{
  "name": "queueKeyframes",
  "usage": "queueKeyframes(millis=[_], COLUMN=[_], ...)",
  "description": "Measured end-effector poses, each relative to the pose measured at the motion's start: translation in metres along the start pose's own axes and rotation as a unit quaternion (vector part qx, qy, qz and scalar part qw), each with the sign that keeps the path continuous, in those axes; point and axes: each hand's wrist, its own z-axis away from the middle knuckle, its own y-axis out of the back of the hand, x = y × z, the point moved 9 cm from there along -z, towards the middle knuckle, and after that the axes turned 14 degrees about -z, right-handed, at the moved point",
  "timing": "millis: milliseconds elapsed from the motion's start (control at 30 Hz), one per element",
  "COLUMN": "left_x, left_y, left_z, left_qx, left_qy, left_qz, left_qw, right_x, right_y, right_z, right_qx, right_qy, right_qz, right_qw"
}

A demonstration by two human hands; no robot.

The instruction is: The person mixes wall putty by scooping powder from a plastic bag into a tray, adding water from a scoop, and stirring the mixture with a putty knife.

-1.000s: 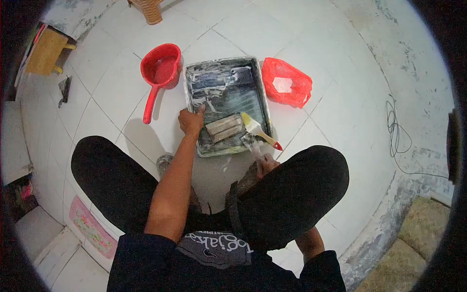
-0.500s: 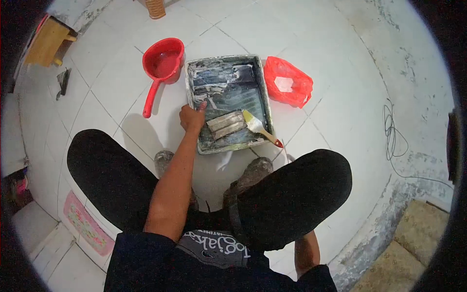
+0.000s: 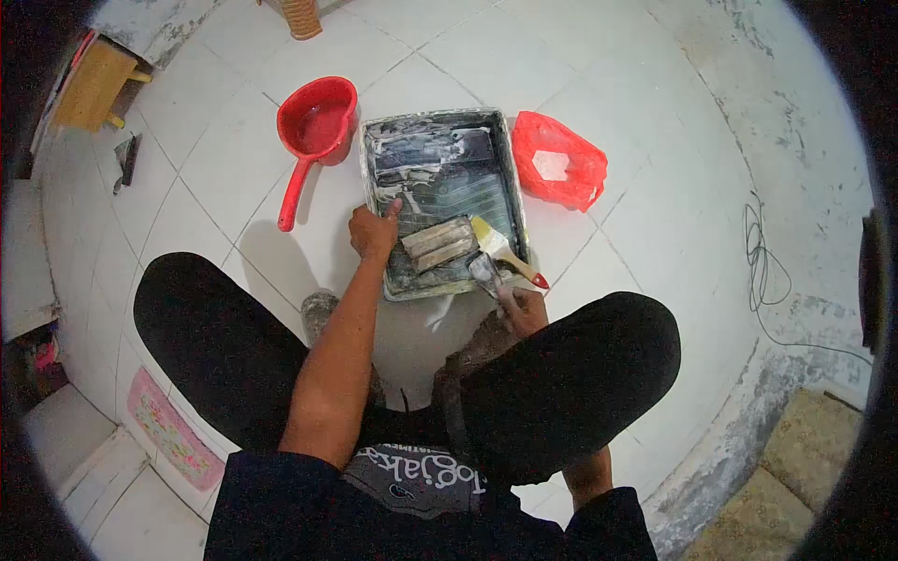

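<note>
The paint-smeared black tray (image 3: pixel 449 192) lies on the floor between my feet. My left hand (image 3: pixel 374 232) grips its left rim, thumb over the inner side. Within the tray's near half rest a flat grooved trowel-like block (image 3: pixel 438 245) and a paintbrush (image 3: pixel 505 251) with yellowish bristles and a red-tipped handle reaching over the right rim. At the near right corner, my right hand (image 3: pixel 522 309) is closed on a putty knife (image 3: pixel 484 271), its pale blade over the tray beside the brush. My right leg hides most of that forearm.
Left of the tray stands a red dipper (image 3: pixel 318 122) with liquid in it. A red plastic bag (image 3: pixel 558 164) holding something white sits to the right. Loose cable (image 3: pixel 762 262) lies by the right wall, and a pink floral mat (image 3: pixel 170 425) is at lower left.
My right hand has come out from behind my right leg up to the tray's near right corner, with the putty knife in it. My left hand stays on the rim.
</note>
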Motion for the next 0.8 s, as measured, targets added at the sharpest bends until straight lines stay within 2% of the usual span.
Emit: queueKeyframes(millis=[33, 67, 133, 167, 233, 267, 333, 367, 433, 467, 533, 633, 800], left_x=[-0.002, -0.003, -0.005, -0.007, -0.005, -0.004, -0.005, -0.005, -0.003, -0.002, -0.006, -0.002, 0.001], left_y=[-0.004, -0.007, -0.009, -0.011, -0.008, -0.004, -0.006, -0.012, -0.016, -0.012, -0.013, -0.010, -0.005], left_z=[-0.002, -0.005, -0.004, -0.004, -0.006, -0.003, -0.006, -0.009, -0.011, -0.007, -0.004, -0.005, 0.001], left_qx=[-0.001, 0.006, 0.009, -0.019, -0.043, -0.031, -0.020, -0.041, -0.060, -0.046, -0.026, 0.003, -0.065], left_qy=[0.000, -0.004, -0.009, 0.002, 0.013, 0.007, 0.002, -0.005, -0.009, -0.001, 0.010, -0.030, -0.013], left_qz=[-0.002, 0.004, 0.009, 0.023, 0.039, 0.018, -0.002, 0.014, 0.034, 0.018, 0.004, -0.001, 0.025], left_qw=[1.000, 1.000, 1.000, 1.000, 0.998, 0.999, 1.000, 0.999, 0.998, 0.999, 1.000, 1.000, 0.997], right_x=[-0.002, 0.006, -0.028, -0.035, -0.034, -0.047, -0.047, -0.050, -0.067, -0.014, -0.023, -0.045, -0.098], right_y=[-0.001, -0.001, -0.002, 0.001, -0.002, -0.003, 0.006, 0.007, 0.009, 0.069, 0.072, 0.083, 0.101], right_z=[-0.003, -0.004, 0.010, 0.016, 0.022, 0.030, 0.046, 0.045, 0.027, 0.125, 0.111, 0.086, 0.025], right_qx=[0.016, 0.016, 0.076, 0.078, 0.015, 0.015, 0.052, 0.053, 0.058, 0.059, 0.059, 0.059, 0.073], right_qy=[0.055, 0.053, 0.146, 0.144, 0.000, 0.001, -0.123, -0.121, -0.093, -0.079, -0.048, 0.005, 0.078], right_qz=[0.101, 0.099, 0.193, 0.192, 0.118, 0.117, 0.185, 0.187, 0.194, 0.197, 0.200, 0.203, 0.205], right_qw=[0.993, 0.994, 0.967, 0.968, 0.993, 0.993, 0.974, 0.973, 0.975, 0.975, 0.977, 0.977, 0.973])
